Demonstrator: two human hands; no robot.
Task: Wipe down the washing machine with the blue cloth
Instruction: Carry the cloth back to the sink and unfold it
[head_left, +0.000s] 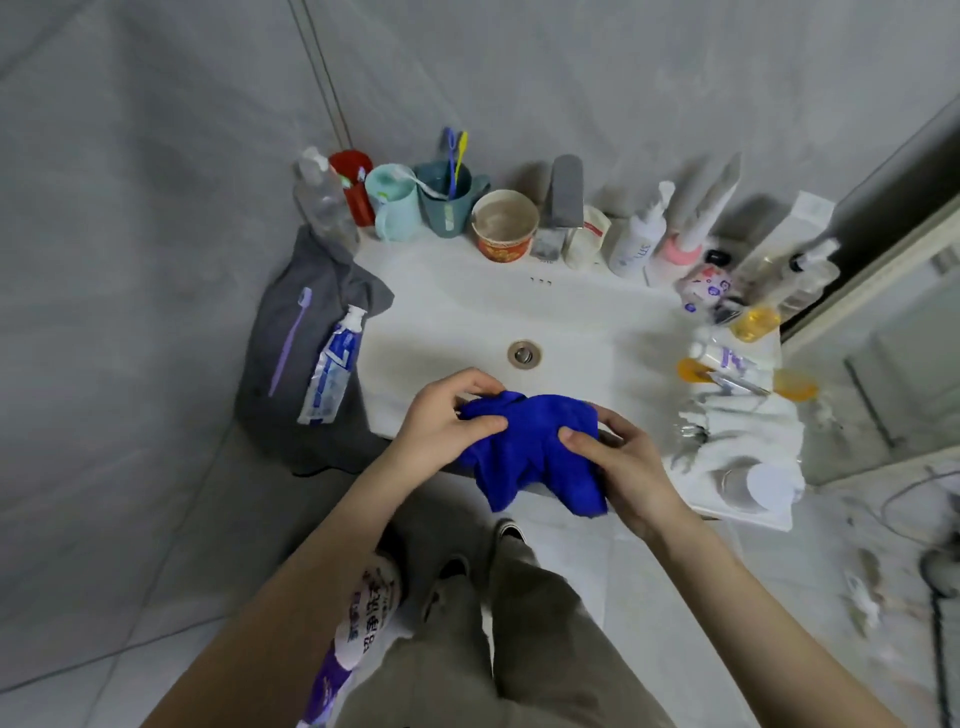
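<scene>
The blue cloth (530, 447) is bunched up over the front rim of a white sink (467, 312), held between both hands. My left hand (447, 421) pinches its left side with thumb and fingers. My right hand (618, 457) grips its right side, and two loose corners hang down below the sink's edge. No washing machine is clearly in view.
Cups with toothbrushes (415, 200), a paper bowl (504, 223), a faucet (563, 200) and bottles (639, 234) line the sink's back. A grey cloth with toothpaste (332, 364) lies left. White towels and bottles (743, 415) crowd the right. A detergent bottle (363, 613) stands on the floor.
</scene>
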